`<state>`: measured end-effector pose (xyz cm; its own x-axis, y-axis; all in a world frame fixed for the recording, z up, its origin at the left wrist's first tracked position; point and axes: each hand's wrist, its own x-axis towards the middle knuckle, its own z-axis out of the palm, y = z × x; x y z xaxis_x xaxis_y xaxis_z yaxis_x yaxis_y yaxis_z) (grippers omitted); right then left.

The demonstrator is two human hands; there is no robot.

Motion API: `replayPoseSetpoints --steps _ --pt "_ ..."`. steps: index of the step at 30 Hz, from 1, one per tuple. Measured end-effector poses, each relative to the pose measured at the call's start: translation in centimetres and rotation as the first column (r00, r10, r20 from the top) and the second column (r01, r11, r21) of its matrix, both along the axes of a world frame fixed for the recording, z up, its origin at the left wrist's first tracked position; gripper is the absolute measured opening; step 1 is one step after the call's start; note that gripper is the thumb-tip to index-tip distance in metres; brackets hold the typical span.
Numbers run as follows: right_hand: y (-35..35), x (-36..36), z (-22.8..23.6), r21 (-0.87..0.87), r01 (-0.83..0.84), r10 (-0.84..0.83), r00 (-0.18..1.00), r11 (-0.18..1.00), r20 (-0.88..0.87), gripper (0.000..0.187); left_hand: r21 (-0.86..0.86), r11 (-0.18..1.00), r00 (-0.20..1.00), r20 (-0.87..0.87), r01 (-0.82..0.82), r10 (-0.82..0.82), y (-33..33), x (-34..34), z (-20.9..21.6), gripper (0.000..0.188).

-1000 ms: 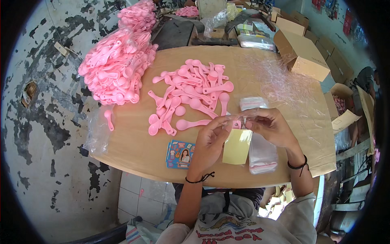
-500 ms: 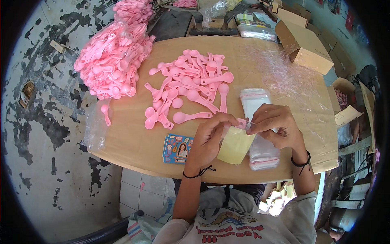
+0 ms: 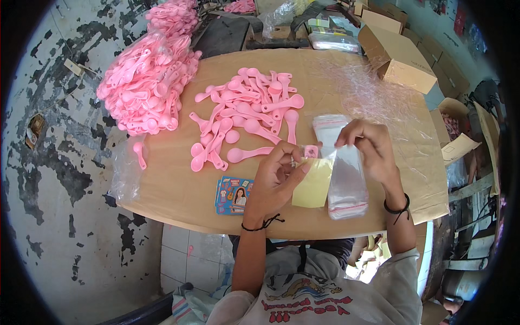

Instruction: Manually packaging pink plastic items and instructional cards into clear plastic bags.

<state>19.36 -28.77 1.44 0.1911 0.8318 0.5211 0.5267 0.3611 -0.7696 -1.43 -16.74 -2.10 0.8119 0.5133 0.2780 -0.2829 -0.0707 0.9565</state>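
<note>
In front of me a small clear plastic bag holds a pale yellow card (image 3: pixel 310 189), and the end of a pink spoon (image 3: pixel 311 152) shows at its top. My left hand (image 3: pixel 275 181) pinches the bag's left side, thumb over the card. The fingertips of my right hand (image 3: pixel 372 147) are closed on a thin clear piece of film at the bag's upper right; whether it is the flap or a strip I cannot tell. Beneath and beside the bag lies a stack of clear bags (image 3: pixel 348 189). Blue printed cards (image 3: pixel 230 197) sit just left of my left hand.
Loose pink spoons (image 3: pixel 252 108) are heaped mid-table, with one spoon (image 3: pixel 140 154) by an empty clear bag at left. A big bag of pink spoons (image 3: pixel 143 89) stands at far left. Curled clear strips (image 3: pixel 374 89) and a cardboard box (image 3: pixel 401 59) are at far right.
My right hand has moved up and right, away from my left, drawing the film out from the bag's top. The pink spoon end is now more exposed to view.
</note>
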Motion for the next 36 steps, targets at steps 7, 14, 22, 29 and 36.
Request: replayPoseSetpoints --steps 7,14,22,29,36 --pt "-2.1 -5.3 0.3 -0.282 0.079 -0.114 0.988 0.956 -0.107 0.022 -0.135 0.988 0.994 0.083 0.076 -0.065 -1.9 -0.2 1.0 0.038" --pt "-15.2 -4.9 -1.4 -0.149 0.302 -0.331 0.907 0.942 -0.259 0.037 -0.197 0.960 0.978 0.106 0.197 -0.179 -2.6 -3.0 1.5 0.038" --pt "-40.4 -2.9 -15.8 -0.150 0.985 -0.957 -0.044 -0.091 0.287 0.036 0.527 0.839 0.987 -0.149 0.136 -0.066 -3.9 -1.1 -0.2 0.044" --pt "-13.4 -5.3 -2.9 -0.241 0.754 -0.788 0.609 0.611 -0.094 0.026 0.741 0.659 0.980 -0.197 0.131 0.026 -4.5 0.2 -2.5 0.044" --pt "-5.8 -2.3 -3.4 -0.439 0.496 -0.513 0.854 0.749 0.089 0.032 0.737 0.674 0.989 -0.136 0.060 0.061 -5.2 0.0 -2.8 0.043"
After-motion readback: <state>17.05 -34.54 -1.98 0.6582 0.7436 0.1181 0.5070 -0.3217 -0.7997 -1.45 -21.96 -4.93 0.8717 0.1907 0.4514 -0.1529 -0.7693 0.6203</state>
